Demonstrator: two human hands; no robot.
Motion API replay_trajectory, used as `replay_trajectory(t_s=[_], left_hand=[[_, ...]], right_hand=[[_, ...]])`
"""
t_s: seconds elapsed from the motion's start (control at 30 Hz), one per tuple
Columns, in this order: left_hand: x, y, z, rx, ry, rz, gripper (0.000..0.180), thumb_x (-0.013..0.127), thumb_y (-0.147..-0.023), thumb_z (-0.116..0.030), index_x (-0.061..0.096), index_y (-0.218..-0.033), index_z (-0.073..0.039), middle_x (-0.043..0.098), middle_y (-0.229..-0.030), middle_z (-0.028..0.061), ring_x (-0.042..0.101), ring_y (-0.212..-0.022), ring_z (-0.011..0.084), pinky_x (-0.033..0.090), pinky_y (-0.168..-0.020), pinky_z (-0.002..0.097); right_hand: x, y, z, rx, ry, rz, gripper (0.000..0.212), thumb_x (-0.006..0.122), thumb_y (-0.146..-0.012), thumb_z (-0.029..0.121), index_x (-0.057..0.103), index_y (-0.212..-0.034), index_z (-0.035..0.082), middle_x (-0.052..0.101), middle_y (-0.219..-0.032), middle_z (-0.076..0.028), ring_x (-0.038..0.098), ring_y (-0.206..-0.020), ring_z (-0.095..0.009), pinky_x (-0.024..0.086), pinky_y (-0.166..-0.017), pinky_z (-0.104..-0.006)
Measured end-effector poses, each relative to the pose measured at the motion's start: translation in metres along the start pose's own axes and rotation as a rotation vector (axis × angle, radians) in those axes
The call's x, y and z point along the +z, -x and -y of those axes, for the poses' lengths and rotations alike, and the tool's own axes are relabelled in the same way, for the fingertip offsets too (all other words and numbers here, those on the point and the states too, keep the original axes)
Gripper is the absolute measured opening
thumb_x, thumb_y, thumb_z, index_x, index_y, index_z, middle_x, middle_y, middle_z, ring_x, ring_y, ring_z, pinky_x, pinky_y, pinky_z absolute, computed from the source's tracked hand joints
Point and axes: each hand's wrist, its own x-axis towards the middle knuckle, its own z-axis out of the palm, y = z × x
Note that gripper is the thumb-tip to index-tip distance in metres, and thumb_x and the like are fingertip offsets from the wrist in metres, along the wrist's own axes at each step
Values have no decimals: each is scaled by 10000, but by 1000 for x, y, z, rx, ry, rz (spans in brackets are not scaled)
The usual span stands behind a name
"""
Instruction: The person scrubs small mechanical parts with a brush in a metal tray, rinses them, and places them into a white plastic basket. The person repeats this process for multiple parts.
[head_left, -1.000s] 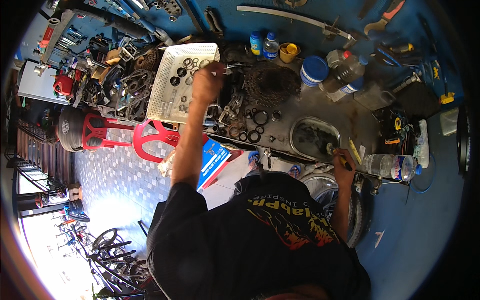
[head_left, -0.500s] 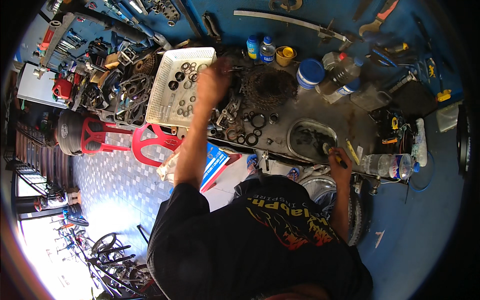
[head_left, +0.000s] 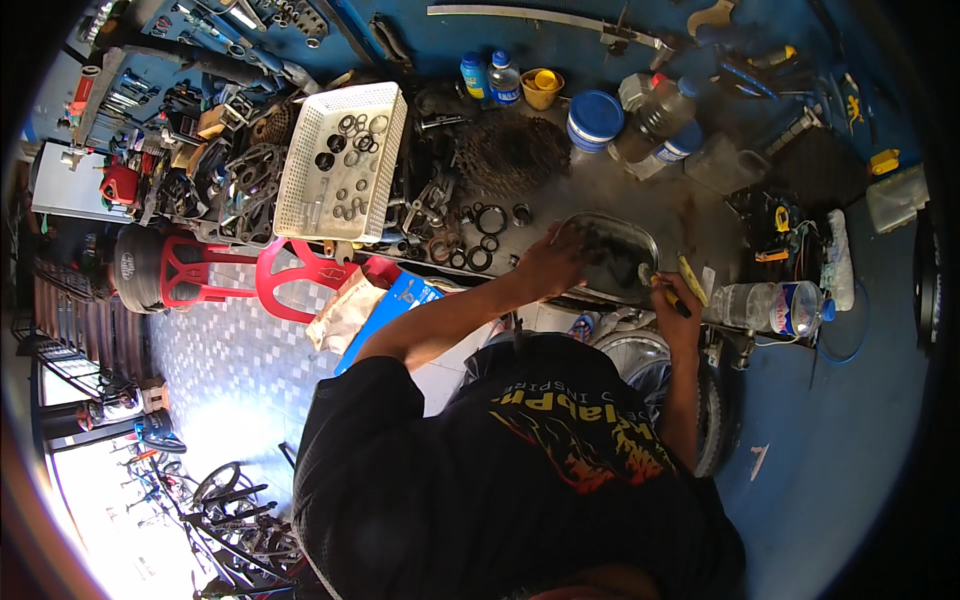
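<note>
My left hand (head_left: 556, 264) reaches over the left rim of an oval metal pan (head_left: 655, 240) with dark liquid in it. Its fingers blur into the dark pan, so I cannot make out whether they hold anything. My right hand (head_left: 680, 318), at the pan's right front edge, is closed around a small brush (head_left: 646, 272) with a dark and yellow handle; the bristles point toward the pan. Left of my left hand lie several dark rings (head_left: 490, 219) and metal bike parts (head_left: 428, 205). A white perforated basket (head_left: 388, 195) farther left holds several rings and small parts.
Behind the pan are a large cassette of sprockets (head_left: 512, 152), a blue tub (head_left: 596, 120), bottles (head_left: 504, 80) and a yellow cup (head_left: 542, 90). Plastic bottles (head_left: 765, 306) lie at the right. A red stool (head_left: 285, 280) and a bicycle wheel (head_left: 708, 420) stand below the bench edge.
My left hand has moved right, from beside the white basket to the oval pan. My right hand still holds the brush at the pan's edge. The view has shifted slightly.
</note>
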Motion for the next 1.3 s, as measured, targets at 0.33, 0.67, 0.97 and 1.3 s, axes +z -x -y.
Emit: replay_trajectory(t_s=[0.33,0.67,0.97,1.3], left_hand=[[1,2,-30,24,-69,307,754,741,-925,-449,513,-1538,-73,569,-1506,218,543,-1385,396,395,-1181,540],[20,-49,-67,-61,165,99,1009,779,-828,-642,461,-1580,-49,332,-1679,267,291,-1571,461,248,-1261,642],[29,-23,-61,60,175,58,469,724,-883,-229,658,-1307,-41,625,-1377,166,562,-1365,356,478,-1129,484],[13,-26,-4,-6,420,165,264,656,-900,-104,747,-1143,-61,748,-1064,206,722,-1010,412,582,-855,500]], right_hand=[[2,-12,-6,-48,51,62,220,750,-970,170,719,-1153,53,779,-964,-139,738,-868,-172,545,-793,-315],[6,-14,1,-45,91,88,231,752,-964,207,731,-1155,79,764,-898,-143,735,-822,-179,548,-761,-321],[-6,-9,-9,-76,25,14,211,765,-962,149,725,-1150,61,780,-959,-103,702,-884,-116,542,-834,-290],[-1,-15,-5,-14,36,143,257,780,-942,164,726,-1168,55,770,-966,-86,699,-902,-124,543,-851,-300]])
